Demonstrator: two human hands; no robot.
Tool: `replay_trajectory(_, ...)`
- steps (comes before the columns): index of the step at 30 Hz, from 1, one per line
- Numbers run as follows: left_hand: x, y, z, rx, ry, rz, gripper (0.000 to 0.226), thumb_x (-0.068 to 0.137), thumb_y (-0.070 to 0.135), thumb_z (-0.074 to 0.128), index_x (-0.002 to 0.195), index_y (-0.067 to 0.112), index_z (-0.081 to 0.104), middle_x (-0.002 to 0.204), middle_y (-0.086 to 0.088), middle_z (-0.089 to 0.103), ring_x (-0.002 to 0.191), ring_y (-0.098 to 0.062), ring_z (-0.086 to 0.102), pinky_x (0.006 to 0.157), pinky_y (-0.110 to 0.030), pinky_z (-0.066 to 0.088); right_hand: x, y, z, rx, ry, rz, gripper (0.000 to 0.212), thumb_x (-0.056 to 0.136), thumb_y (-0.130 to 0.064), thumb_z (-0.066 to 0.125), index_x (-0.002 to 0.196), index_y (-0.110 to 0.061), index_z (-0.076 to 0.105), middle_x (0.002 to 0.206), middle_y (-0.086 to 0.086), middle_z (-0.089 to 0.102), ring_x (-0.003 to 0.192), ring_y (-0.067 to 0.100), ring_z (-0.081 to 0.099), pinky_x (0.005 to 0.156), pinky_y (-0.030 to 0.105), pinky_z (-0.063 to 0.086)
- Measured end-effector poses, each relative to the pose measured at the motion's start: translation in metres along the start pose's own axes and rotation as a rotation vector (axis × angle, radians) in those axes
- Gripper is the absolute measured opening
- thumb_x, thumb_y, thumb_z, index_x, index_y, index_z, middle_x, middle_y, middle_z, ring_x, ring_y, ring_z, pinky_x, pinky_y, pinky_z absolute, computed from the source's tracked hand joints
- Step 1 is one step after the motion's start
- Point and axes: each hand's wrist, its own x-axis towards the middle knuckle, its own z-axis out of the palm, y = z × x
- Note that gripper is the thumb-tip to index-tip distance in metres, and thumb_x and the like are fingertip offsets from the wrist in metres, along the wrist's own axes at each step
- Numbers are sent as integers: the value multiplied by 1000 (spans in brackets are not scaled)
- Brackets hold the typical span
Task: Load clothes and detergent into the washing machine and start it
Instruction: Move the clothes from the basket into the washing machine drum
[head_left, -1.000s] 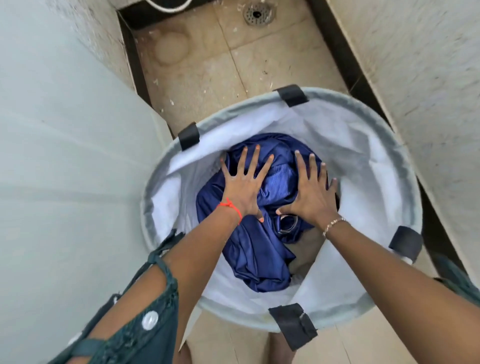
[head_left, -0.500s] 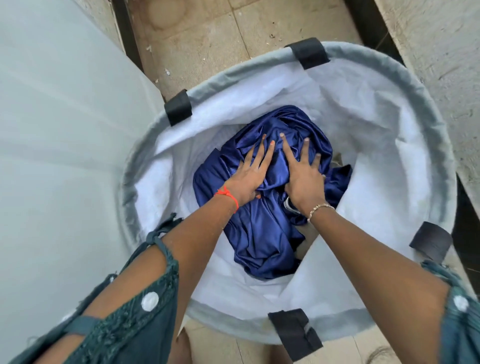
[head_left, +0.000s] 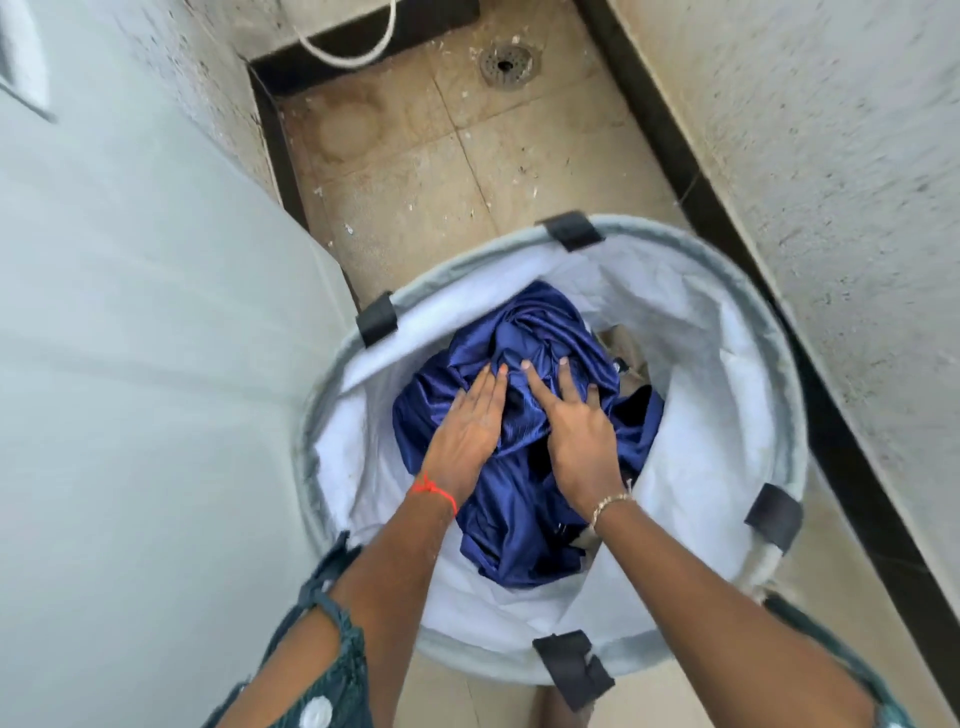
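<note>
A shiny blue garment (head_left: 519, 509) lies bunched in a round grey laundry basket with a white lining (head_left: 719, 426) and black tabs on its rim. Both my hands are inside the basket on the garment. My left hand (head_left: 467, 423) rests on its left side with fingers together. My right hand (head_left: 576, 434) rests on its right side with fingers slightly spread. The cloth is squeezed into a ridge between them, and both thumbs are hidden in the folds. A beige piece of clothing (head_left: 626, 345) shows beneath the blue one. The washing machine's pale side (head_left: 130, 389) fills the left.
The basket stands on a stained tiled floor (head_left: 415, 171) in a narrow gap between the machine and a speckled wall (head_left: 831, 208) on the right. A floor drain (head_left: 506, 65) and a white hose (head_left: 353, 52) lie at the far end.
My hands have closed in from a spread, flat position and gathered the blue garment between them. The view has pulled back, so the basket looks smaller.
</note>
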Motion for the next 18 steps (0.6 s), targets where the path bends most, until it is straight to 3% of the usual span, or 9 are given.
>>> replay_trajectory(2,-14,6,-22,-5,74,-5,70,88,-12,39,145,0,-1,155,-16,7,144,-26,8,117,-35,9,-18,-14,-19,44,76,23,94,71,24,45,145,-30,24,151,17,26,120,50,45,55,36,50)
replay_trajectory(4,-28,13,-49,25,184,33,83,65,-10,71,138,-5,32,143,-20,40,132,-28,41,105,-38,37,-35,-25,-44,117,108,72,97,59,27,51,139,-26,39,142,19,42,99,50,59,41,29,38)
replay_trajectory(5,-34,17,-63,37,217,46,87,50,-8,81,130,-4,47,133,-17,53,122,-26,53,94,-38,47,-42,-30,-58,169,131,76,97,58,27,51,138,-25,41,140,18,44,91,48,61,40,26,32)
replay_trajectory(7,-47,28,-103,66,233,43,87,39,3,87,121,3,59,123,-8,63,112,-19,61,85,-32,53,-57,-39,-93,272,184,64,92,63,24,47,139,-27,38,144,15,39,96,46,60,47,27,31)
replay_trajectory(9,-64,45,-148,67,282,52,95,31,5,88,121,5,59,122,-5,64,111,-15,62,83,-29,54,-79,-52,-137,347,264,65,88,65,20,45,139,-27,37,147,9,35,107,40,57,56,34,41)
replay_trajectory(11,-80,62,-189,80,349,88,103,25,-1,86,123,2,55,121,-6,64,110,-16,62,82,-31,54,-104,-66,-185,436,342,81,83,65,18,45,136,-27,43,145,6,39,99,33,63,65,35,48)
replay_trajectory(13,-98,77,-236,98,431,126,97,46,3,77,135,-5,38,122,-3,62,113,-18,58,91,-30,48,-129,-83,-235,521,390,116,76,68,11,41,133,-26,47,144,5,40,86,25,65,58,24,42)
replay_trajectory(15,-116,88,-286,122,497,177,84,63,5,54,140,-5,23,123,2,59,115,-14,54,96,-30,38,-155,-101,-286,544,395,154,73,71,10,40,134,-27,46,146,2,39,93,22,64,59,20,34)
replay_trajectory(18,-154,99,-369,180,548,233,58,63,6,48,120,5,59,117,1,66,105,-9,64,86,-26,51,-194,-133,-357,576,457,176,75,71,16,42,130,-29,50,145,-1,39,99,20,62,62,19,30)
